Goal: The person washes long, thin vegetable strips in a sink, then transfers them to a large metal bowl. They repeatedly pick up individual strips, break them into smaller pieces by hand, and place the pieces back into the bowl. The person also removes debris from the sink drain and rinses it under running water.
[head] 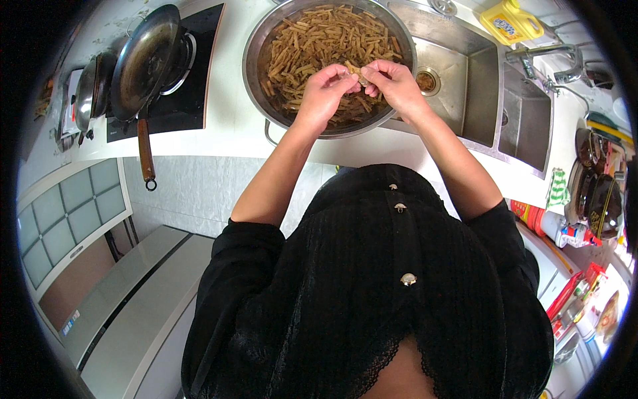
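A large stainless steel basin [250, 82] stands on the counter before me, full of brown, dried-looking food strips [324, 37]. Dark liquid shows among the strips at its near side. Above the near part of the basin, my left hand [327, 90] and my right hand [396, 87] meet at their fingertips. Between them they pinch a small pale-brown strip [356, 70], one end in each hand. The fingers partly cover this piece.
Right of the basin is a double steel sink [451, 99] with a faucet [548, 52] and a yellow jug [511, 22] behind. At left, a wok [144, 65] rests tilted on a black cooktop [199, 95], its wooden handle [144, 149] jutting past the counter's front edge.
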Action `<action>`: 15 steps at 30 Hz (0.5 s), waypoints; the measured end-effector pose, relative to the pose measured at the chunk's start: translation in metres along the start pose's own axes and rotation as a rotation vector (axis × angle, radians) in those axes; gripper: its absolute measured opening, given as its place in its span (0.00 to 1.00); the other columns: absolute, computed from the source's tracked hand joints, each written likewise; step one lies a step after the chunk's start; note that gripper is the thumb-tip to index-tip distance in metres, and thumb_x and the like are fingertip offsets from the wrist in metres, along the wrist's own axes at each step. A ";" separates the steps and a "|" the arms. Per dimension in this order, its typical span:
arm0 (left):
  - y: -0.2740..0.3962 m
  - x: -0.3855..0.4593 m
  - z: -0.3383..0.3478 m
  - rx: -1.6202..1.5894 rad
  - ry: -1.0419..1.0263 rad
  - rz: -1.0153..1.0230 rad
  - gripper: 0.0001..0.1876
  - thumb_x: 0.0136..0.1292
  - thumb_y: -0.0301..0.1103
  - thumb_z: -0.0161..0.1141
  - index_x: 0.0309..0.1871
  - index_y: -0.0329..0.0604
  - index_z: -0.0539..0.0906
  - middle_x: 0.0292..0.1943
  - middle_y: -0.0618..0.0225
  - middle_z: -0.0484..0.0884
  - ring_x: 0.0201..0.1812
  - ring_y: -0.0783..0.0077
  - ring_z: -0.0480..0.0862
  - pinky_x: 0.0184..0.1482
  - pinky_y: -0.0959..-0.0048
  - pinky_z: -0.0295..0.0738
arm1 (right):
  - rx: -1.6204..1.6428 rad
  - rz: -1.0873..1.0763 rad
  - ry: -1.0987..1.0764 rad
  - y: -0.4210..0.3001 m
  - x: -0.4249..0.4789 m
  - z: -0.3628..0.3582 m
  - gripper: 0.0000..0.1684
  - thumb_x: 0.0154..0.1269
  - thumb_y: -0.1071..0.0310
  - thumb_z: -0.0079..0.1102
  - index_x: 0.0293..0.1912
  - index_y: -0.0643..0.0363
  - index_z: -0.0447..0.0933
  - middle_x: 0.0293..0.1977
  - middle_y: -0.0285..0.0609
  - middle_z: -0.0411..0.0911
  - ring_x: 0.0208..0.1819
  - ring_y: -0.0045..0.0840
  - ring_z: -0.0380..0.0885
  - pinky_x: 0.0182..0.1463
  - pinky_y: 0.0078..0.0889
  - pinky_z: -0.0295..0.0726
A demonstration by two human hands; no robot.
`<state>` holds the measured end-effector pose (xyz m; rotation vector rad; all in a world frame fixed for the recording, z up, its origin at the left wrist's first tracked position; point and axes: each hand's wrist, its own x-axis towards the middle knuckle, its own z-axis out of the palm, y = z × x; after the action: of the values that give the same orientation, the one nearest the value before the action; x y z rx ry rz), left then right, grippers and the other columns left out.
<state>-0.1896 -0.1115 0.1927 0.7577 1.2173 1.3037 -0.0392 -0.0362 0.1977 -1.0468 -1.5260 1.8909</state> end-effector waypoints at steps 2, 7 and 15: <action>0.000 0.001 -0.001 -0.020 -0.009 -0.001 0.05 0.66 0.31 0.58 0.38 0.39 0.78 0.33 0.69 0.81 0.39 0.75 0.81 0.49 0.75 0.74 | 0.010 0.000 0.002 0.000 0.000 0.000 0.12 0.68 0.64 0.55 0.31 0.61 0.76 0.23 0.31 0.75 0.25 0.12 0.71 0.31 0.16 0.72; -0.003 0.002 -0.005 -0.060 -0.037 0.010 0.04 0.66 0.29 0.57 0.38 0.40 0.78 0.33 0.69 0.81 0.39 0.75 0.82 0.49 0.74 0.74 | 0.012 0.023 0.008 -0.002 -0.001 0.001 0.13 0.69 0.64 0.54 0.31 0.61 0.76 0.23 0.30 0.74 0.25 0.12 0.70 0.32 0.16 0.72; -0.001 0.003 -0.004 -0.105 -0.022 -0.024 0.06 0.66 0.31 0.57 0.40 0.39 0.78 0.34 0.68 0.81 0.39 0.73 0.82 0.49 0.73 0.75 | -0.019 -0.030 0.001 0.001 0.002 0.000 0.12 0.69 0.64 0.54 0.32 0.61 0.75 0.23 0.30 0.74 0.25 0.12 0.70 0.32 0.17 0.71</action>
<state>-0.1931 -0.1095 0.1897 0.6778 1.1282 1.3260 -0.0400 -0.0344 0.1966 -1.0277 -1.5536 1.8590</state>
